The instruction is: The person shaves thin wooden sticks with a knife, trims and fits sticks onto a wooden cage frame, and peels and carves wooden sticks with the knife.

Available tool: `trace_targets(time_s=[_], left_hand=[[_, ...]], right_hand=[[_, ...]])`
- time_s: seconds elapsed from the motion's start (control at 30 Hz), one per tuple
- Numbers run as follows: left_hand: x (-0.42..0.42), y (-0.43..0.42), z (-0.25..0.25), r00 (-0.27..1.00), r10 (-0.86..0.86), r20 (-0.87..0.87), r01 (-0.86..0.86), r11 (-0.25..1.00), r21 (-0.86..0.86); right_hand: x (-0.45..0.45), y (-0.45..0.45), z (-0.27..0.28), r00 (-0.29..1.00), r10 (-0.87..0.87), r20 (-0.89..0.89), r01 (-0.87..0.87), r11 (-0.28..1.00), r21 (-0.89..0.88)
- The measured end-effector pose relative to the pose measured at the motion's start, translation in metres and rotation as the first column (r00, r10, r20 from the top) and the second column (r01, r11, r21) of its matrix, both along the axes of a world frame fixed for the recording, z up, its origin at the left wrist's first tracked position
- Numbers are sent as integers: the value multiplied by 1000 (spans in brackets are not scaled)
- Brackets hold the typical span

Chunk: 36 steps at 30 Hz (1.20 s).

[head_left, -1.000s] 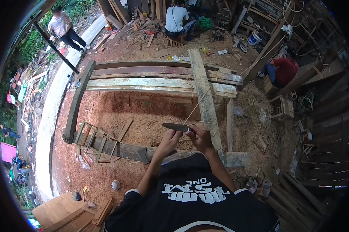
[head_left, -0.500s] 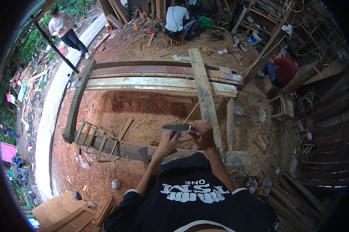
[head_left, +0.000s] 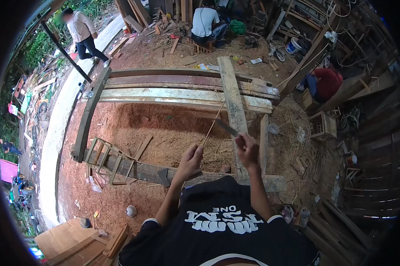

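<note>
My left hand point(head_left: 190, 162) is closed around the lower end of a thin wooden stick point(head_left: 212, 126), which slants up and to the right. A knife point(head_left: 227, 127) is gripped in my right hand point(head_left: 247, 150), its dark blade pointing up and left near the stick. Whether the blade touches the stick I cannot tell. Beyond the stick, a long upright plank point(head_left: 232, 97) lies across the wooden beams, and my right hand is over its lower part. Shavings cover the ground below my hands.
Several long beams point(head_left: 160, 94) form a low frame in front of me. A small slatted wooden frame point(head_left: 106, 157) leans at the left. One person point(head_left: 204, 22) sits at the back, another in red point(head_left: 326, 83) at the right; a third point(head_left: 82, 33) walks at upper left.
My hands have moved apart. The knife has swung from lying flat near my left hand to pointing up and left. The stick now stands steeper. The person at upper left has stepped right.
</note>
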State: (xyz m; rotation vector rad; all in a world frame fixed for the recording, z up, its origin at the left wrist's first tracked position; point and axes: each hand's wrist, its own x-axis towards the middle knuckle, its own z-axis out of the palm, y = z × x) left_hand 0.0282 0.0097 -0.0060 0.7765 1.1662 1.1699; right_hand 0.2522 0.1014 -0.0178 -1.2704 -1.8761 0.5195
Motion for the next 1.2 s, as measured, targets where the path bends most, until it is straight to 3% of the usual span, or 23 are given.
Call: trace_targets(time_s=[0.17, 0.4, 0.5, 0.6, 0.7, 0.8, 1.0, 1.1, 1.2], left_hand=[[14, 9, 19, 997, 35, -62, -32, 999, 41], [19, 12, -2, 997, 48, -55, -38, 986, 164], [13, 11, 2, 999, -39, -30, 42, 995, 95], [12, 12, -8, 994, 3, -107, 8, 995, 101], [11, 12, -11, 959, -5, -283, 33, 995, 93], [10, 12, -14, 927, -10, -375, 72, 986, 150], [9, 7, -3, 846, 83, -527, 121, 932, 342], [7, 4, -3, 844, 79, -530, 155, 910, 384], [7, 0, 0, 880, 8, -476, 114, 967, 228]], right_hand=[[-24, -19, 12, 981, 194, -21, -194, 981, 27], [-43, -26, 6, 962, 272, -22, -272, 962, 24], [-46, -28, 12, 956, 294, -15, -293, 955, 36], [-46, -29, 17, 950, 307, -48, -308, 951, -19], [-47, -29, 15, 947, 318, -37, -317, 948, 33], [-46, -29, 14, 945, 325, -31, -325, 946, 6], [-40, -18, 16, 915, 402, 10, -401, 909, 111], [-37, -18, 16, 908, 412, 73, -417, 907, 64], [-40, -18, 11, 912, 407, 57, -411, 904, 117]])
